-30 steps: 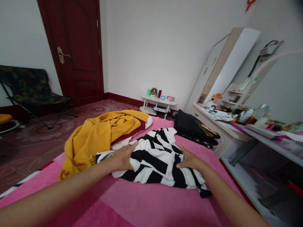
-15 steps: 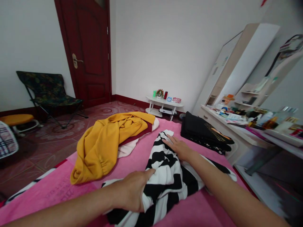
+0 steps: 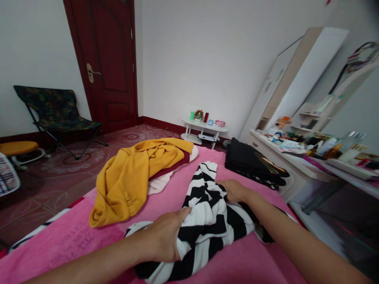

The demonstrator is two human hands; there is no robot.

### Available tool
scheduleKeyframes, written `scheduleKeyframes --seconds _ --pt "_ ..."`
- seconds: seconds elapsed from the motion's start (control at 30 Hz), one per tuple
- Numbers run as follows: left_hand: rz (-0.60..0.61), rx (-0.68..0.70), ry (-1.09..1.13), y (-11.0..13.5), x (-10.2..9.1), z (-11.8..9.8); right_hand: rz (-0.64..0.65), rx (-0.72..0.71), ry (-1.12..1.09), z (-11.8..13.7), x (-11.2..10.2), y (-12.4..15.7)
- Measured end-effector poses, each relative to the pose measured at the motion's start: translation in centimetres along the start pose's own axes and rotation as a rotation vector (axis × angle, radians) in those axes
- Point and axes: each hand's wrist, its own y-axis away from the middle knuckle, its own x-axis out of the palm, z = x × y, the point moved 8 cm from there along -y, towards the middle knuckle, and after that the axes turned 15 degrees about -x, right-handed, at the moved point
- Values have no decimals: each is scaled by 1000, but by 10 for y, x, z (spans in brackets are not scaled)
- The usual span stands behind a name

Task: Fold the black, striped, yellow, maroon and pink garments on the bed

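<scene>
A black-and-white striped garment point(image 3: 204, 221) lies bunched on a pink bedspread point(image 3: 263, 256). My left hand point(image 3: 168, 236) grips its near left part, with the thumb on top and the other fingers hidden under the cloth. On the far right side of the same garment, my right hand point(image 3: 233, 190) is closed at the fabric's edge, its fingertips partly hidden by the folds. To the left lies a crumpled yellow garment point(image 3: 124, 185), with maroon and pale pink cloth beneath its right side.
A folded stack of black clothes point(image 3: 251, 161) sits at the bed's far right. Beyond it stands a cluttered white dressing table point(image 3: 296, 157). A low white table point(image 3: 204, 125), a camouflage folding chair point(image 3: 50, 110) and a yellow stool point(image 3: 19, 148) stand on the tiled floor.
My right hand has come back from the garment's far end to its right edge, and its spread fingers have closed in. My left hand keeps its hold. The view has shifted slightly.
</scene>
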Motion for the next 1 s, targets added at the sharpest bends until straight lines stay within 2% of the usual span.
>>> scheduleKeyframes --seconds 0.07,0.17,0.23,0.3,0.4,0.5,0.6,0.67,0.7,0.73,0.8,0.9,0.97,1.0 --pt "-3 5 13 1 -2 2 -131 107 -2 2 3 26" --pt "-14 2 25 5 -6 6 -225 274 88 4 6 62" --pt "-29 -1 22 9 -11 8 -216 263 149 8 -1 73" --pt "-66 8 10 14 -21 8 -181 188 195 12 -19 72" --pt "-184 26 -23 23 -50 6 -155 59 287 21 -71 48" --pt "-414 36 -67 36 -102 4 -248 -1 427 37 -147 2" --pt "-717 -65 -198 56 -164 8 -540 -21 531 67 -222 -50" --pt "-895 -226 -329 68 -200 21 -761 -56 539 88 -248 -81" --pt "-960 -320 -392 73 -213 32 -845 -62 526 97 -251 -95" --pt "-1001 -416 -450 75 -221 47 -895 -58 503 103 -246 -108" --pt "-989 -591 -538 72 -223 86 -864 -44 434 110 -212 -135" --pt "-770 -784 -597 54 -197 155 -579 -78 306 113 -123 -165" --pt "-708 -821 -613 46 -179 182 -445 -77 219 109 -65 -166" --pt "-703 -820 -623 44 -174 189 -408 -72 180 107 -42 -161"
